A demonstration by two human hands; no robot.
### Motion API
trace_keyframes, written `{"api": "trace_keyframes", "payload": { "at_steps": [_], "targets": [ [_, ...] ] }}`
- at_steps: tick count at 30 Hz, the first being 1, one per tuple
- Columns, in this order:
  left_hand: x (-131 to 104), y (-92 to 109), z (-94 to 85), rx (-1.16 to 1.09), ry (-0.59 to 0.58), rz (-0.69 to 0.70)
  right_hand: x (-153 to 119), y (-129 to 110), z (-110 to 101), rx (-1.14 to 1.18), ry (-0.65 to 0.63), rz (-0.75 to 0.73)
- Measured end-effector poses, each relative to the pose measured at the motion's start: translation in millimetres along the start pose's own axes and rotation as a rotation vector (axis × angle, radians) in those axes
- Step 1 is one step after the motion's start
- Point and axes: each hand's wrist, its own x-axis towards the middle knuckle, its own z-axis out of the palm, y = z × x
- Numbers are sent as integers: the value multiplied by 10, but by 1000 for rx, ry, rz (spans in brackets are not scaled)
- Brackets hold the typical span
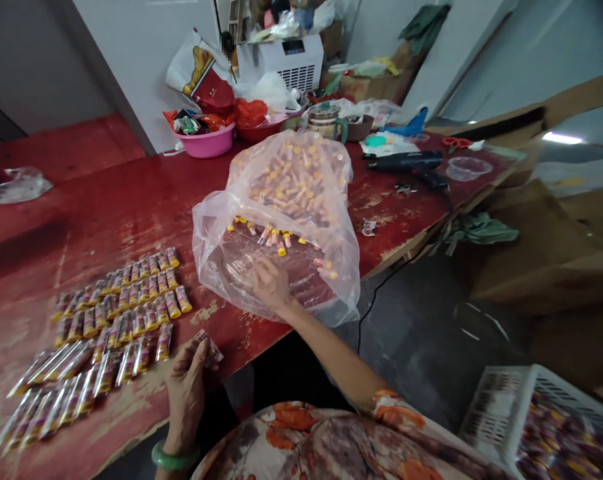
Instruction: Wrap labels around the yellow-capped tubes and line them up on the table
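My left hand (186,387), a green bangle on its wrist, is closed at the table's front edge. Between thumb and fingers it grips a small printed wrapper (208,349). My right hand (271,283) reaches into the mouth of a large clear plastic bag (344,287), its fingers apart and slightly blurred. Small pink tubes with yellow caps (281,243) lie just beyond those fingers, loose inside the bag. Many more fill the bag's far part. Left of the bag, rows of wrapped tubes (126,320) with yellow ends lie on the red table (131,193).
Along the back stand a pink basin (208,141), a mug (324,121) and a white machine (296,63). A heat gun (406,160), red scissors (456,143) and a clear lid (468,169) lie at right. On the floor sits a white crate (536,387) of packets beside cardboard boxes (541,247).
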Motion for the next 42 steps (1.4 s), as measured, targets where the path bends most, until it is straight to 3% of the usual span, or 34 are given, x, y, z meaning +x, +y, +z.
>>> {"api": "trace_keyframes", "payload": {
  "at_steps": [3,7,13,17,23,26,29,32,34,36,38,42],
  "targets": [
    [-49,52,74,-111,-31,-129,102,310,-165,-136,74,183],
    [-92,88,97,-201,-69,-233,323,526,-120,-241,66,255],
    [-119,65,-52,-285,-59,-304,531,473,55,-345,74,280],
    [-121,85,-118,-299,2,-343,496,436,-28,-383,33,246],
    [-124,101,-108,-337,-29,-310,378,418,-95,-429,-102,67],
    [-120,64,-111,-369,-4,-295,377,379,-137,-415,-130,56],
    [-116,38,-111,-377,35,-311,250,213,-264,-172,-44,114],
    [-94,15,-100,-381,61,-307,-101,-96,-400,467,-6,240],
    [-75,-1,-86,-383,89,-284,-400,-327,-452,945,-128,375],
    [-64,-8,-69,-379,118,-270,-663,-523,-468,1230,-263,486],
    [-65,-1,-49,-375,139,-273,-839,-652,-454,1384,-339,541],
    [-84,40,6,-409,137,-296,-948,-742,-398,1517,-353,511]
  ]
}}
